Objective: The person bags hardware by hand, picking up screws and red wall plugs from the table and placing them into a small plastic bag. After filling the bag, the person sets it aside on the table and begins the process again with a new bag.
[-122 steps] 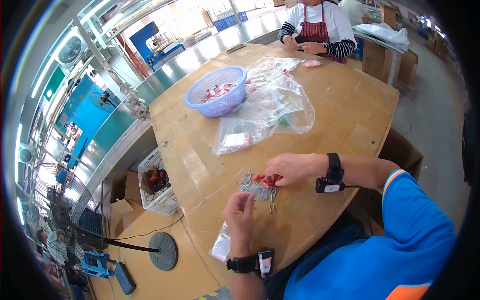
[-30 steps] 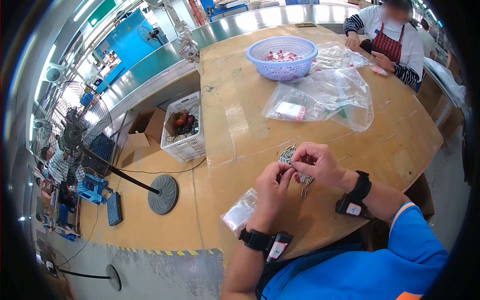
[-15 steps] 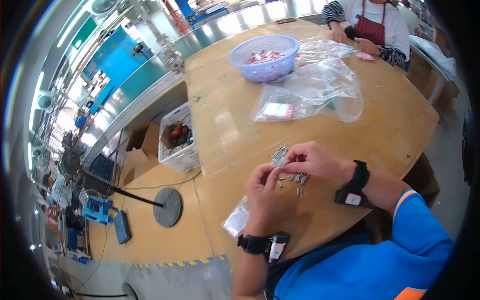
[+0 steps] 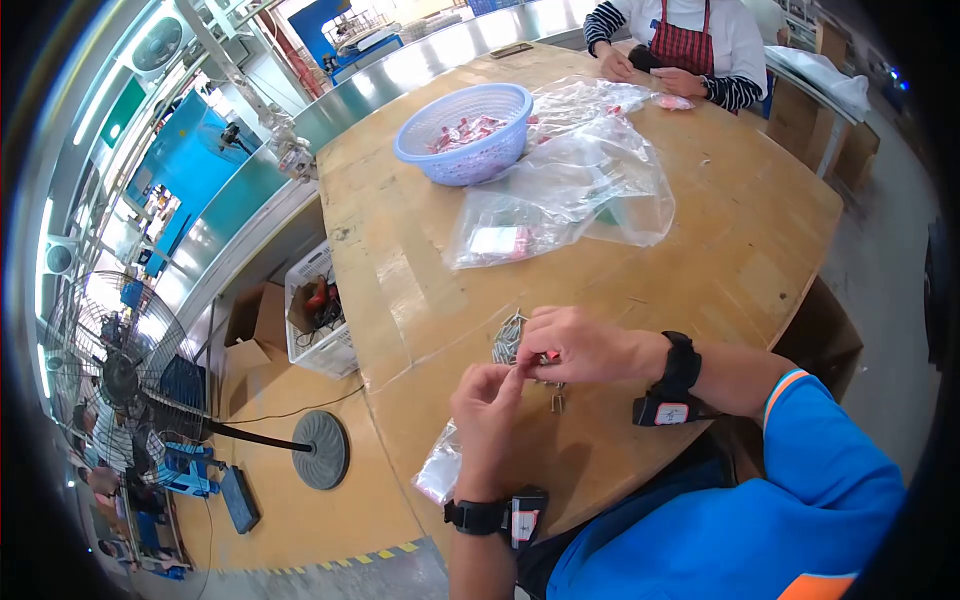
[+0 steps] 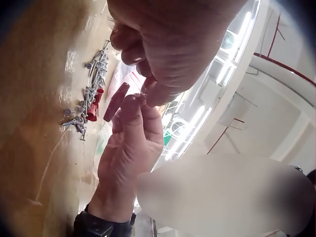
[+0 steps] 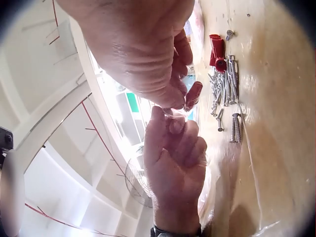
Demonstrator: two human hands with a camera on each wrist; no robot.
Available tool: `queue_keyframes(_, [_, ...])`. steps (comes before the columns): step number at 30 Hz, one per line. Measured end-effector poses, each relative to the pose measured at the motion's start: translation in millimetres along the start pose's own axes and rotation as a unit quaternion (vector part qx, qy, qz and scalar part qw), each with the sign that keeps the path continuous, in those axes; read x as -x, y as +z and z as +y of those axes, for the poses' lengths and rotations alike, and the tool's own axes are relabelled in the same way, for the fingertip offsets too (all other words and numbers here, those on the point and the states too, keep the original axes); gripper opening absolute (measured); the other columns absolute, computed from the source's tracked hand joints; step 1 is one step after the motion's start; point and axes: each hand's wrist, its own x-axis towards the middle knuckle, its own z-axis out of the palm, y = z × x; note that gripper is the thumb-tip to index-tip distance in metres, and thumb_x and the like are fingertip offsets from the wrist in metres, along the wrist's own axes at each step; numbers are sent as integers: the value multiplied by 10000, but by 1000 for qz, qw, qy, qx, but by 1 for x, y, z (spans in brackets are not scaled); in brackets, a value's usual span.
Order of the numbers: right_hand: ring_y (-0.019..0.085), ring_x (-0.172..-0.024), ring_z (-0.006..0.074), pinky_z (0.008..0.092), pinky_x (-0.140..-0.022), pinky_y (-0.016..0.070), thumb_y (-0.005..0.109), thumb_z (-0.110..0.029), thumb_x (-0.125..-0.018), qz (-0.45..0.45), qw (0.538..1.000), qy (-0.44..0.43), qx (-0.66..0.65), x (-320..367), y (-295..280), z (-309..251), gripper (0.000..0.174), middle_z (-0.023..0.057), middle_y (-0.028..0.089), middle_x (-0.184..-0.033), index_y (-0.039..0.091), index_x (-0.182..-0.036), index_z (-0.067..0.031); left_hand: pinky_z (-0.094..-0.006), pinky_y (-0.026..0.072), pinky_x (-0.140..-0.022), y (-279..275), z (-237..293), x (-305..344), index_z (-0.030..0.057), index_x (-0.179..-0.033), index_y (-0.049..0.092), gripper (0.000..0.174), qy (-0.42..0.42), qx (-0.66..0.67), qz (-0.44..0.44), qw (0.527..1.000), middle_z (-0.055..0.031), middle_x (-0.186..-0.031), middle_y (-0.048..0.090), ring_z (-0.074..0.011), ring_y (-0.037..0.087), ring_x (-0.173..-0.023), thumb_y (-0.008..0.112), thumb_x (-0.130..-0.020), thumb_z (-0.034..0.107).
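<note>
My two hands meet fingertip to fingertip over the table. The right hand (image 4: 580, 342) holds a red wall plug (image 6: 193, 95), which sticks out from its fingers. Facing it, the left hand (image 6: 176, 163) pinches thin clear plastic, apparently a small bag, mostly hidden by the fingers. Just beyond the hands lies a pile of silver screws (image 6: 228, 84), with more red wall plugs (image 6: 216, 51) beside it. A few screws (image 4: 557, 400) lie apart on the near side. By the left wrist is a stack of clear plastic bags (image 4: 438, 472).
A lilac basket (image 4: 465, 160) of small red packets stands farther back on the wooden table (image 4: 720, 230). Large clear plastic bags (image 4: 570, 195) spread beside it. Across the table sits a person in a striped apron (image 4: 682, 42). A fan (image 4: 120, 380) stands at left.
Earlier the right hand was at the red wall plugs by the screws, with the left hand apart. Both hands have since come together, and the right now holds a red wall plug. The head view has swung about.
</note>
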Motion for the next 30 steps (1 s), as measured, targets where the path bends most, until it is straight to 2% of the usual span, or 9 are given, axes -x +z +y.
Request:
queue_keyframes(1, [580,-731,232,338,-656,470,702,-96,-723,-3,1000,-2,2,0,0,0,73,75,625,-729,664,-772,-57,-157,287,-493,1,4,1,35,-843,625,57,-41,43,-2,998,71,-663,475,0,418,-575,643,-857,87])
queue_keyframes(7, [580,-718,220,332,-640,468,705,-94,-727,-15,999,22,-37,0,-2,-1,73,79,624,-727,659,-761,-49,-176,215,-415,-2,12,2,47,-820,591,101,-97,152,-4,984,72,-603,451,-7,319,-468,615,-877,127])
queue_keyframes(9, [589,-696,189,312,-622,469,705,-96,-742,-13,997,42,-58,0,-2,-2,76,72,619,-711,656,-768,-44,-174,215,-416,-2,11,3,47,-837,588,95,-91,172,-5,981,66,-594,442,-9,316,-468,604,-884,128])
queue_keyframes(11, [591,-681,139,279,-611,472,700,-100,-769,-21,986,113,-123,0,-5,-8,85,54,626,-716,651,-794,-35,-174,215,-415,-1,11,3,44,-854,585,96,-87,179,8,980,62,-587,433,-10,314,-467,596,-890,133])
queue_keyframes(15, [588,-691,69,225,-616,477,684,-112,-814,-27,926,226,-300,2,-5,-7,116,26,642,-753,641,-846,-10,-179,213,-408,-8,13,0,32,-875,584,119,-72,176,53,980,59,-584,423,-12,310,-466,589,-900,149])
queue_keyframes(19, [588,-717,63,214,-627,479,678,-112,-825,-21,901,246,-357,1,-6,-1,133,30,652,-796,635,-870,5,-183,208,-406,-6,15,0,19,-918,579,130,-35,125,73,989,60,-586,410,-13,303,-464,571,-911,148])
queue_keyframes(22, [589,-721,64,210,-633,478,678,-114,-826,-17,899,247,-362,1,-7,1,139,29,649,-795,634,-872,10,-157,249,-488,-4,14,3,27,-961,605,100,-22,136,66,988,82,-681,471,10,356,-566,596,-879,83])
queue_keyframes(28, [580,-704,61,206,-636,476,685,-120,-824,-10,887,253,-386,0,-7,1,151,25,643,-782,635,-878,11,-151,282,-548,6,23,6,21,-999,580,188,81,92,53,991,76,-744,417,-2,365,-638,619,-821,-24])
queue_keyframes(30, [577,-697,60,205,-630,475,687,-120,-823,-13,884,253,-394,0,-6,0,151,25,642,-775,636,-877,12,-153,289,-556,6,22,6,25,-991,580,194,59,64,51,995,76,-754,402,-6,366,-642,627,-812,-31])
